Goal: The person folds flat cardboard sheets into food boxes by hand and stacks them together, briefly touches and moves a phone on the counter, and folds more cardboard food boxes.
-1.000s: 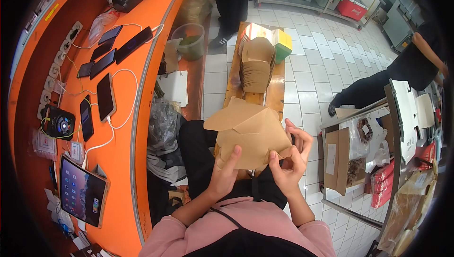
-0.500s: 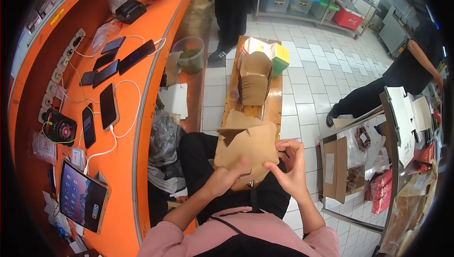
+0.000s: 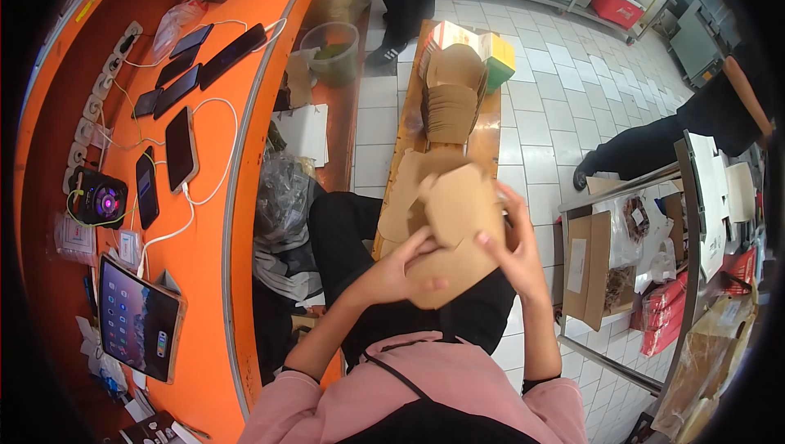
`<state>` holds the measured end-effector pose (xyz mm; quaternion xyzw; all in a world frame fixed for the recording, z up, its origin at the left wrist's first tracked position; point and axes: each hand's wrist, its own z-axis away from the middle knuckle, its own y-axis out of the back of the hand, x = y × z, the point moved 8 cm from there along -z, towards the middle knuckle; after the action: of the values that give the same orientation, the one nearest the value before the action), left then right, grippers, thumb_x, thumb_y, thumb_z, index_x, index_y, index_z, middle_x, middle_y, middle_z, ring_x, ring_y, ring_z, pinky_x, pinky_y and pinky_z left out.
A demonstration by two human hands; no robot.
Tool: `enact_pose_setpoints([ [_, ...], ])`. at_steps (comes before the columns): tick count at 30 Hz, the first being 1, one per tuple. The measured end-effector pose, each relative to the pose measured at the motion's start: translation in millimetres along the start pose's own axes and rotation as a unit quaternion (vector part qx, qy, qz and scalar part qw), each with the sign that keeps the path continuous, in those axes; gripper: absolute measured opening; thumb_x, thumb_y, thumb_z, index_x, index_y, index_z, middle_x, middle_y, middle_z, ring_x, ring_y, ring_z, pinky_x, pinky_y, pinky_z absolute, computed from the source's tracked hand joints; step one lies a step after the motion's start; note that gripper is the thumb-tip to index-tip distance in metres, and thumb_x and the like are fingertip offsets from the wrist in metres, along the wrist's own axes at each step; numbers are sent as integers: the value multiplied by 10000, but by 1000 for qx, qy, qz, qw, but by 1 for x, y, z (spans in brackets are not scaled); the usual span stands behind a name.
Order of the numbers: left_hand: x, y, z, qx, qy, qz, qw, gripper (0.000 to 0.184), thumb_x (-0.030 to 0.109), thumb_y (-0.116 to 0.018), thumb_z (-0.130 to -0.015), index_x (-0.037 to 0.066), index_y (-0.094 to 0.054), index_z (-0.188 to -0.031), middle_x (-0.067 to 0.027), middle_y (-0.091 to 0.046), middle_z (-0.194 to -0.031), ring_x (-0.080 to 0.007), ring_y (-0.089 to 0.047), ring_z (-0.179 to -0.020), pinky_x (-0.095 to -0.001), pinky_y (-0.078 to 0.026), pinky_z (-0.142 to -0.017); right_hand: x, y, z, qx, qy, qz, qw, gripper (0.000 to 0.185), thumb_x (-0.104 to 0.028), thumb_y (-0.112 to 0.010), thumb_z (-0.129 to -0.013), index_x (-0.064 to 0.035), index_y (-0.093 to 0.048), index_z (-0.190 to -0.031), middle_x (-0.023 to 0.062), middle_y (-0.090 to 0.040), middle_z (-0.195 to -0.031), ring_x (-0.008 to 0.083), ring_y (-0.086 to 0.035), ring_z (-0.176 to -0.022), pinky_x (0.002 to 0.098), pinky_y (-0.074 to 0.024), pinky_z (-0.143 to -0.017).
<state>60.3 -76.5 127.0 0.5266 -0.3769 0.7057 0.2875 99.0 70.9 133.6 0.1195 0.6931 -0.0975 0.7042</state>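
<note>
Between my hands is a brown cardboard food box [image 3: 462, 207], tilted over my lap, its flaps partly folded up. My left hand [image 3: 407, 262] grips its near left side, with the thumb at the opening. On the right side my right hand [image 3: 517, 244] holds the wall, thumb on the near face and fingers behind it, partly hidden. Just beyond, a stack of brown cardboard blanks [image 3: 451, 105] lies on a narrow wooden bench [image 3: 482, 137]. Another flat brown piece [image 3: 398, 203] shows behind the box, partly covered by it.
An orange counter [image 3: 214, 235] on my left carries several phones, a tablet [image 3: 135, 317] and charging cables. A green and yellow carton [image 3: 497, 60] sits at the bench's far end. To the right is a metal rack [image 3: 609, 370] with boxes. Two other people stand nearby.
The cardboard has gone from a flatter piece to a more upright box shape with folded walls. My hands have shifted to grip its two sides, and the view has tilted down slightly.
</note>
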Motion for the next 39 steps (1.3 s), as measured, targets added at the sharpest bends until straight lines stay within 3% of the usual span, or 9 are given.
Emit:
enact_pose_setpoints([
  [2,17,-5,4,54,-120,-325,936,462,198,-681,-758,-12,-494,-1124,-128,-564,-1039,-278,-517,-1044,-368,-402,-901,17,18,-5,92,-71,-150,982,586,-173,-581,-832,-86,-277,-1325,144,-443,-1207,212,-522,-1036,311,-463,-805],
  [6,-2,-14,16,124,-255,-533,797,247,181,-652,-770,-33,-596,-880,-124,-600,-931,-298,-557,-934,-377,-440,-814,65,22,-5,98,-172,-281,939,530,-280,-504,-892,-94,-274,-1332,144,-420,-1233,182,-489,-1079,316,-455,-772],
  [11,-24,22,18,248,-104,-319,909,232,158,-669,-776,-38,-596,-877,-110,-620,-829,-188,-599,-772,-286,-473,-702,70,21,5,117,-174,-213,954,588,-283,-540,-873,-88,-264,-1354,146,-331,-1330,266,-342,-1219,389,-357,-931],
  [13,-32,38,18,305,-38,-228,924,227,153,-672,-781,-35,-596,-885,-95,-625,-809,-146,-599,-741,-257,-473,-676,-5,19,13,189,84,301,931,619,-230,-616,-815,-70,-316,-1333,162,-292,-1357,336,-329,-1224,404,-334,-963],
  [17,-42,29,7,204,-28,-9,979,295,152,-656,-806,-40,-559,-1008,-66,-613,-924,-95,-558,-857,-235,-451,-735,-37,-40,24,-48,210,340,915,478,-111,-654,-751,-72,-503,-1202,129,-475,-1190,318,-421,-1159,455,-312,-1000],
  [19,-37,21,9,184,1,91,979,308,143,-634,-820,-42,-541,-1047,-72,-592,-994,-95,-553,-881,-240,-449,-769,-38,-44,25,-35,209,358,909,455,-107,-659,-743,-77,-526,-1176,115,-506,-1137,306,-447,-1131,467,-306,-1004],
  [24,-41,23,14,119,37,-47,991,298,175,-578,-861,-29,-535,-1074,-65,-596,-976,-91,-549,-873,-238,-444,-761,-32,-47,26,-43,204,366,907,397,-114,-682,-719,-61,-575,-1097,100,-540,-1045,287,-506,-1050,425,-378,-947],
  [29,-57,15,14,74,71,-44,994,292,201,-555,-878,-11,-541,-1079,-59,-604,-950,-94,-555,-856,-241,-445,-748,-12,-36,25,-30,136,269,953,265,-104,-689,-721,-31,-627,-969,88,-555,-923,226,-581,-813,305,-465,-635],
  [39,-56,13,18,103,58,-181,976,258,237,-626,-815,-5,-646,-901,-107,-663,-764,-142,-638,-689,-260,-486,-634,14,-34,43,-48,53,216,974,151,-56,-689,-716,-5,-657,-854,76,-557,-765,176,-543,-672,260,-427,-566],
])
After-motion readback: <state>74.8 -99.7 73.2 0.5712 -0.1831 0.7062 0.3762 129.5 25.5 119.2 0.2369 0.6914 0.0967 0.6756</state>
